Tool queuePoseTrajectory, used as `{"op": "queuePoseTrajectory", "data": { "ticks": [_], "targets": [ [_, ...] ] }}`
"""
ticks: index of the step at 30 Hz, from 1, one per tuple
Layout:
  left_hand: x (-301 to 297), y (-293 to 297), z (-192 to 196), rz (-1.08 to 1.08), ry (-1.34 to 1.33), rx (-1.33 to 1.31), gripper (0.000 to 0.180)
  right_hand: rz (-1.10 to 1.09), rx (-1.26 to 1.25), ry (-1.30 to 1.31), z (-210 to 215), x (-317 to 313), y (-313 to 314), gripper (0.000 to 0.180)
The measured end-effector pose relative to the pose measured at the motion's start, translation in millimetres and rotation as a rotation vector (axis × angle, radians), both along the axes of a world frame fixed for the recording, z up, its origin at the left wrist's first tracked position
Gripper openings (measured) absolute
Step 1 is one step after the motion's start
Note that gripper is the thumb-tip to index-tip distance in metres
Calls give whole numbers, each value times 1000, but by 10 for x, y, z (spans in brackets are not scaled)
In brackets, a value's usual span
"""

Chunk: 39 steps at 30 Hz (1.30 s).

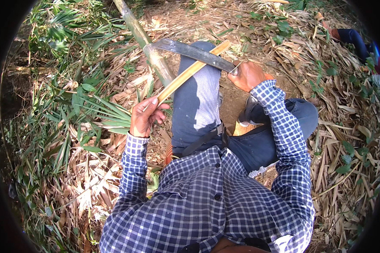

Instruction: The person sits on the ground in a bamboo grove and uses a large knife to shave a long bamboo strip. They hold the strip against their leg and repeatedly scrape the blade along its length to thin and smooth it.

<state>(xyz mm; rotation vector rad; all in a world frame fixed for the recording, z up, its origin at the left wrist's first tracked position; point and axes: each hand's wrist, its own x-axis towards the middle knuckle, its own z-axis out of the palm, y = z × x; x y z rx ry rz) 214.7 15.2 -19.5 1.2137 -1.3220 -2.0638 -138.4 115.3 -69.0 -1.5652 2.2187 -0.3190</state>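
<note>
Head camera looks down on a seated person in a blue-and-white checked shirt and dark trousers, one knee raised, on ground thick with dry bamboo leaves and husks. No container shows anywhere in view — only loose litter

Left hand (144, 117) is closed around the lower end of a pale split bamboo strip (190, 72), thumb on top and fingers curled under it. That strip slants up and to the right across the raised knee, its far end reaching just past the blade. Right hand (248, 75) is wrapped in a fist around the handle of a billhook knife (194, 52), whose long dark blade runs leftward and slightly up, lying across the upper part of the strip so that the two cross over the knee. Whether the edge bites into the strip or only rests on it cannot be told

Just left of the knee a thicker green-grey bamboo pole (145, 42) lies on the ground, running from the top of the view down toward the strip; the blade's tip sits over it. Green bamboo leaves (93, 109) crowd the left side, close beside the left hand. A shoe (248, 114) on the folded leg shows under the right forearm. At the upper right edge another person's sleeve (352, 38) in dark blue is visible, well apart from the work
</note>
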Motion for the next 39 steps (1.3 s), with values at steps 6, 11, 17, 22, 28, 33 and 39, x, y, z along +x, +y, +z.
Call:
{"op": "queuePoseTrajectory", "data": {
  "ticks": [6, 11, 17, 22, 28, 33, 39],
  "targets": [
    [-51, -56, -36, -349, -269, -94, 28, 20, -42, 2, 1, -14, 5, 45],
    [-477, 84, -102, -519, -215, 54, 24, -7, -32, 1, 3, 71, 40, 44],
    [-820, 155, -215, -360, -150, 55, 22, 122, -233, -22, 114, 362, 169, 35],
    [-1049, 191, -162, -237, -180, -73, 21, 144, -319, 59, 41, 419, 164, 30],
    [-1106, 130, -148, -214, -180, -25, 21, 93, -277, 39, 110, 385, 165, 33],
    [-1090, 142, -214, -203, -166, -23, 22, 64, -192, 33, 147, 283, 131, 33],
    [-1057, 195, -211, -199, -108, 84, 25, 81, -242, 64, 89, 335, 212, 31]
  ]
}}
